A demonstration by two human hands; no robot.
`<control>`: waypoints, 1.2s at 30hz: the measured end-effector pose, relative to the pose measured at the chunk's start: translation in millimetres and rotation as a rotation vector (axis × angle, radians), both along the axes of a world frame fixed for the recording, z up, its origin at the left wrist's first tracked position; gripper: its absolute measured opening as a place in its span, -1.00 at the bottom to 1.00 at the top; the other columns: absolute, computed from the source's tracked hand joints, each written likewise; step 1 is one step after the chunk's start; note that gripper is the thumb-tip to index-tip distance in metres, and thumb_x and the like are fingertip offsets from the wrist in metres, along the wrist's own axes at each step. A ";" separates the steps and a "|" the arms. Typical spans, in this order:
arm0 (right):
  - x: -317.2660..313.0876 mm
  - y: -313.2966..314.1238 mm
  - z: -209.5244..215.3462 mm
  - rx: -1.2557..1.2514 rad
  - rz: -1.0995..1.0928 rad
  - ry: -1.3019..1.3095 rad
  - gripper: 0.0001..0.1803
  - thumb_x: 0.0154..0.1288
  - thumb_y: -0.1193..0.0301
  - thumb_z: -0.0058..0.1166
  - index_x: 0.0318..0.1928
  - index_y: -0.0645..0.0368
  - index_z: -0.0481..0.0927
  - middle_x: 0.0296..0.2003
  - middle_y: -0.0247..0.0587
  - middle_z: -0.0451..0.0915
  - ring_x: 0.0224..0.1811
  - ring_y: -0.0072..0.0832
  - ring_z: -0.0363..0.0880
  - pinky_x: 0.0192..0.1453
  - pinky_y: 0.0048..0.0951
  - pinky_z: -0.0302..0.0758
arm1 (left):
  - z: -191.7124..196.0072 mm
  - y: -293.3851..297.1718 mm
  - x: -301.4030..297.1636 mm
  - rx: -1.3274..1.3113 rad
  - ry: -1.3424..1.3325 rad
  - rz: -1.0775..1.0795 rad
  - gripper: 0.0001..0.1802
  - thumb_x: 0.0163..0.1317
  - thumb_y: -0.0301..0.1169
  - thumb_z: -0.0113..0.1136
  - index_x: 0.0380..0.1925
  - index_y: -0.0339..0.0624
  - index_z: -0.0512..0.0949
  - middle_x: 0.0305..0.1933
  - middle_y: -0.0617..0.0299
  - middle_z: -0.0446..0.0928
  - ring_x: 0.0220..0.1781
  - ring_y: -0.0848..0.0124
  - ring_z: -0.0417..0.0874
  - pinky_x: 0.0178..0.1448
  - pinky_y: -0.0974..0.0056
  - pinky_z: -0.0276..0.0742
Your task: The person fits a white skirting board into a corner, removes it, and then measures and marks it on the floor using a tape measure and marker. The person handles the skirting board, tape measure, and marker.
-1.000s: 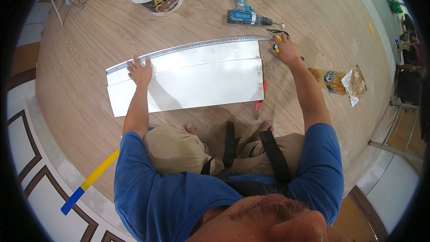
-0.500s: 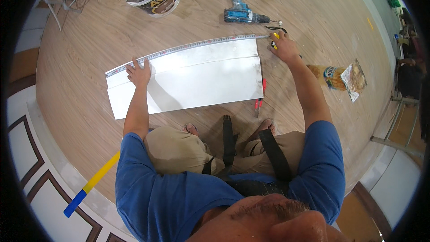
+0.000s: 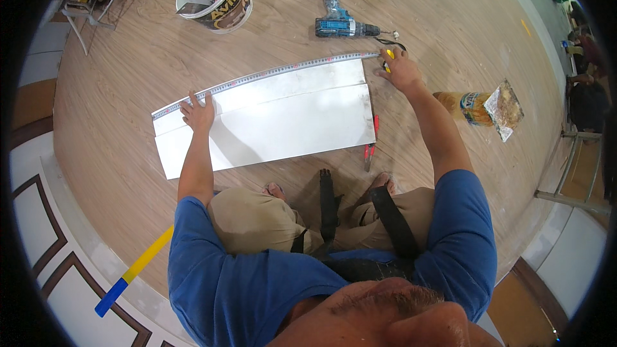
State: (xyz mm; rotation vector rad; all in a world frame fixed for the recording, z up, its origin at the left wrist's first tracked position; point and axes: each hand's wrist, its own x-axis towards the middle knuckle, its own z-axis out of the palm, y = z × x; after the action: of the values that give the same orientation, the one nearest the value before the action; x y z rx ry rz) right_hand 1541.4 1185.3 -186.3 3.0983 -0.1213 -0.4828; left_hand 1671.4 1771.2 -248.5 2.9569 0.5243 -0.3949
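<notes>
A long white panel (image 3: 289, 119), with a seam running lengthwise, lies on the floor before my knees. Along its far edge stretches the blade of a tape measure (image 3: 270, 74). My left hand (image 3: 198, 114) rests on the panel's left part, fingers spread across the blade and far edge. Just beyond the far right corner, my right hand (image 3: 405, 72) is closed around the yellow and black tape case (image 3: 389, 58), partly hidden by the fingers. Red-handled pliers (image 3: 367, 151) lie by the panel's right end, partly covered by it.
A blue cordless drill (image 3: 334, 26) lies beyond the panel, and a white bucket (image 3: 244, 16) with tools stands left of it. Right of my forearm lies an amber plastic bottle (image 3: 472, 108) beside crumpled foil (image 3: 504, 112). A yellow and blue bar (image 3: 138, 266) is at lower left.
The whole view has shifted slightly. Both hands, the tape measure and the panel keep the same places relative to one another.
</notes>
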 end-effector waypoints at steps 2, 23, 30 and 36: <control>0.6 -0.3 -0.9 0.009 -0.004 0.004 -0.22 0.32 -0.07 0.16 0.42 -0.02 0.28 0.23 0.04 0.40 0.29 0.01 0.42 0.16 -0.04 0.60 | -0.2 0.8 0.5 0.009 0.005 -0.005 -0.03 0.36 0.36 -0.23 0.60 0.09 -0.10 0.64 -0.32 -0.32 0.67 -0.20 -0.25 0.64 -0.19 -0.25; -3.1 -7.0 -22.3 -0.030 0.033 -0.113 -0.35 0.44 0.05 0.04 0.45 -0.13 0.26 0.25 0.10 0.35 0.39 0.15 0.31 0.18 -0.01 0.61 | -8.2 9.6 -0.2 -0.002 -0.038 -0.035 0.01 0.33 0.42 -0.22 0.60 0.09 -0.06 0.63 -0.34 -0.30 0.65 -0.24 -0.21 0.63 -0.22 -0.20; -3.0 -5.9 -18.7 -0.016 0.020 -0.115 -0.36 0.42 0.06 0.06 0.44 -0.12 0.29 0.20 0.05 0.39 0.30 0.03 0.40 0.11 -0.05 0.64 | -8.3 7.9 -0.3 -0.019 -0.050 -0.036 0.02 0.32 0.44 -0.23 0.60 0.09 -0.05 0.63 -0.35 -0.29 0.65 -0.24 -0.21 0.63 -0.23 -0.19; -2.2 -0.3 -11.2 -0.029 0.010 -0.107 -0.37 0.41 0.08 0.07 0.42 -0.06 0.34 0.14 0.02 0.42 0.26 0.01 0.42 0.13 -0.07 0.61 | -9.9 10.7 0.8 -0.014 -0.043 -0.037 0.03 0.31 0.44 -0.21 0.59 0.06 -0.05 0.62 -0.36 -0.28 0.65 -0.24 -0.21 0.62 -0.24 -0.19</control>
State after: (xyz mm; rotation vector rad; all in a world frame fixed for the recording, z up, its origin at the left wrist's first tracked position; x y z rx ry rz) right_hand 1539.2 1185.0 -197.5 3.0947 -0.1125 -0.3127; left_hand 1672.2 1781.9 -258.3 2.9581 0.4608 -0.3365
